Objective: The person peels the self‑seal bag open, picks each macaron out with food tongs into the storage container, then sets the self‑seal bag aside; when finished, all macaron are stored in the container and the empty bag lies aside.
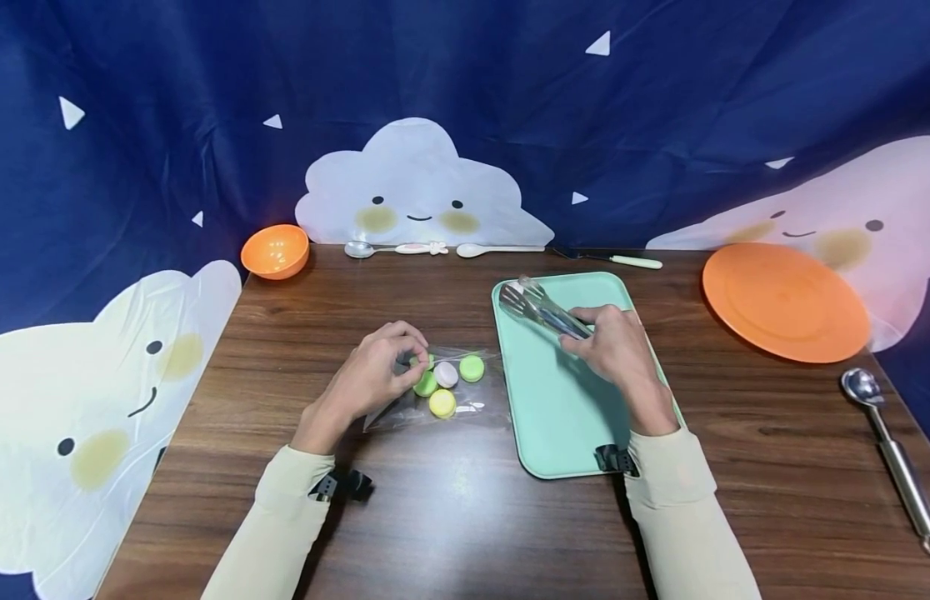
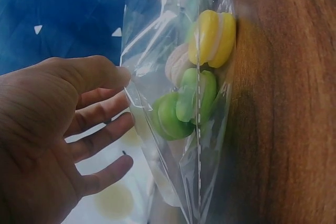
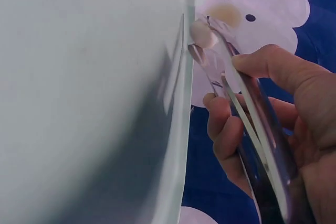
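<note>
Your left hand [image 1: 375, 375] pinched the edge of a clear plastic bag [image 1: 442, 392] lying on the wooden surface [image 1: 450, 517] just left of the mint-green tray [image 1: 555, 400], and the bag held small round macarons [image 2: 197, 95], green, yellow and a pale one, bunched together against the film. Your right hand [image 1: 618, 350] was curled around shiny metal tongs [image 1: 540, 310], their tips a little apart and holding nothing above the tray's far end. The orange bowl [image 1: 275, 250] sat near the backdrop and the orange plate [image 1: 783, 302] lay to the right.
</note>
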